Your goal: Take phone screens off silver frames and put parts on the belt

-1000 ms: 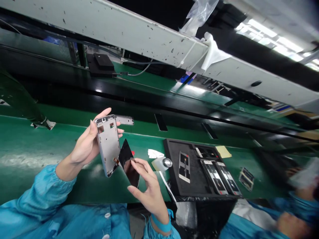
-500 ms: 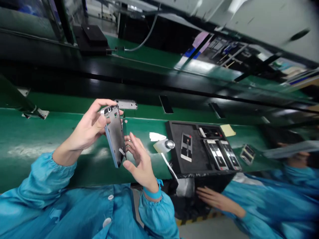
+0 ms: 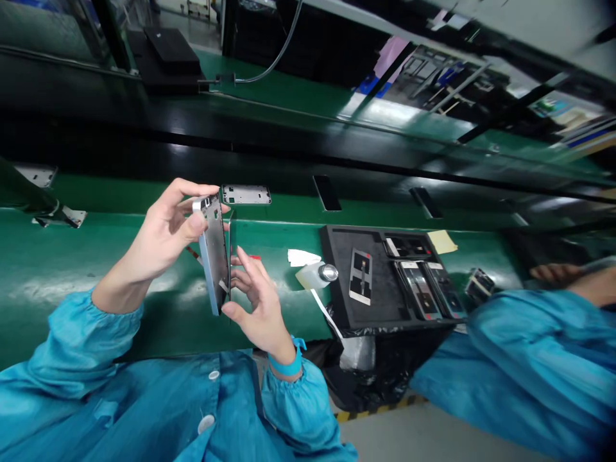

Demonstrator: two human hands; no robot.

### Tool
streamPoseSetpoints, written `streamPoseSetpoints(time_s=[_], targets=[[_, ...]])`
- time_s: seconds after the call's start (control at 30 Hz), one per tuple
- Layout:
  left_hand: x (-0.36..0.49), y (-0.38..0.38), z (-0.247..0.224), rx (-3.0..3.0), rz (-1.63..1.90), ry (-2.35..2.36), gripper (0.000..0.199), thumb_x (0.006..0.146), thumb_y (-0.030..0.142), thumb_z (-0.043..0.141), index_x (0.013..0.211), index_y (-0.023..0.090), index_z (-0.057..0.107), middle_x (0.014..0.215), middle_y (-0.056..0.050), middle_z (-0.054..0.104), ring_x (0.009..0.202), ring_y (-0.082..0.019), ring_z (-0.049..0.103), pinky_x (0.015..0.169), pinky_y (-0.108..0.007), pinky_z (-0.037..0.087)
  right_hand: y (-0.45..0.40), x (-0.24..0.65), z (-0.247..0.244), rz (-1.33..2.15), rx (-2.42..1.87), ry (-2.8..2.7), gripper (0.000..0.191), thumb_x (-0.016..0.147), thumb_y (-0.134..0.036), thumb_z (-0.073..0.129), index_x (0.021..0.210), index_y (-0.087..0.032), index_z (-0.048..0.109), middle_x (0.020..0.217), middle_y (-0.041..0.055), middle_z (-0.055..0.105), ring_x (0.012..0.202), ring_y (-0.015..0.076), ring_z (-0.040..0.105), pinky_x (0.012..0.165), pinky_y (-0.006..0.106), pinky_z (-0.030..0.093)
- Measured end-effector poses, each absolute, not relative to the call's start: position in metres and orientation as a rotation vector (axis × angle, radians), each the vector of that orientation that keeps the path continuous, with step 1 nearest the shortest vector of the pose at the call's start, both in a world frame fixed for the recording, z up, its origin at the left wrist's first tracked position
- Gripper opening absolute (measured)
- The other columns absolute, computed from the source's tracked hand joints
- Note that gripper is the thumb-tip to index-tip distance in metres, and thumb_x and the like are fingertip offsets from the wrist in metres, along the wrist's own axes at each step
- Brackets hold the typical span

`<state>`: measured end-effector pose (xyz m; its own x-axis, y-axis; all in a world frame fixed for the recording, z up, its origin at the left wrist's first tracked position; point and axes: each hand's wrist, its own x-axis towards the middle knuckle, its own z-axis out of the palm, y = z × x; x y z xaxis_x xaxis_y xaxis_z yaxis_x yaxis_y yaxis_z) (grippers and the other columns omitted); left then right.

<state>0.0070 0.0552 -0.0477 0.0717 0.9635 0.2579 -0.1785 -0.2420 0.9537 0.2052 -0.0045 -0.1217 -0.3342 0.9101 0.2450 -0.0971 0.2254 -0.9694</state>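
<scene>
My left hand (image 3: 166, 228) grips a silver phone middle frame (image 3: 214, 263) by its upper end, turned nearly edge-on. A thin dark glass screen panel (image 3: 230, 266), also edge-on, stands just right of the frame, almost touching it. My right hand (image 3: 257, 301) holds this panel between thumb and fingers near its lower part. A small metal phone plate (image 3: 246, 194) lies on the green bench just beyond my hands.
A black tray (image 3: 337, 282) holding phone parts sits on the green bench (image 3: 72, 256), with a white bottle (image 3: 316, 274) and paper (image 3: 303, 257) left of it. A co-worker's blue sleeve (image 3: 529, 359) occupies the lower right, above a black bag (image 3: 370, 378).
The frame has turned further edge-on, and the dark panel now stands close against it. The co-worker's arm has moved across the lower right, and the view has tilted slightly.
</scene>
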Motion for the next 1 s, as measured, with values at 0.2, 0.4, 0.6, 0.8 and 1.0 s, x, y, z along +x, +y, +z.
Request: streamPoseSetpoints(time_s=[0.2,0.4,0.6,0.8,1.0], targets=[[0.015,0.059,-0.052,1.229,1.396,0.929,0.051,0.075,0.057,0.093,0.108,0.021,0.078,0.118,-0.010,0.074,0.115,-0.031,0.072,0.085,-0.033,0.065,-0.004,0.189,-0.130,1.292,-0.829,-1.393,0.093,0.089,-0.067,0.077,0.167,-0.040,0.036,0.137,0.0100,0.052,0.114,0.0239,0.069,0.102,0.042,0.062],[0.021,0.060,-0.052,1.294,1.391,0.963,0.049,0.081,0.058,0.087,0.111,0.022,0.076,0.123,-0.012,0.072,0.128,-0.038,0.066,0.089,-0.040,0.066,0.000,0.185,-0.137,1.265,-0.876,-1.392,0.095,0.086,-0.070,0.078,0.165,-0.033,0.041,0.131,0.0109,0.055,0.110,0.0235,0.068,0.097,0.040,0.063],[0.024,0.056,-0.050,1.334,1.353,0.850,0.042,0.090,0.050,0.082,0.119,0.021,0.072,0.121,-0.012,0.071,0.093,-0.027,0.079,0.069,-0.034,0.068,0.003,0.188,-0.144,1.123,-0.934,-1.479,0.091,0.084,-0.066,0.083,0.160,-0.028,0.051,0.129,0.0124,0.052,0.118,0.0276,0.065,0.101,0.043,0.061],[0.048,0.033,-0.051,1.066,1.388,0.790,0.047,0.102,0.057,0.063,0.138,0.026,0.065,0.138,-0.013,0.071,0.120,-0.028,0.073,0.094,-0.037,0.065,0.002,0.179,-0.154,0.788,-0.875,-1.592,0.067,0.094,-0.058,0.076,0.153,-0.031,0.061,0.139,0.0156,0.047,0.118,0.0309,0.064,0.102,0.051,0.059],[0.051,0.023,-0.055,0.927,1.249,0.754,0.057,0.100,0.071,0.052,0.123,0.024,0.073,0.099,-0.010,0.082,0.078,-0.027,0.079,0.071,-0.040,0.068,-0.012,0.184,-0.122,0.792,-0.968,-1.525,0.073,0.109,-0.064,0.032,0.173,-0.040,0.003,0.176,0.0151,0.009,0.130,0.0322,0.061,0.100,0.052,0.060]])
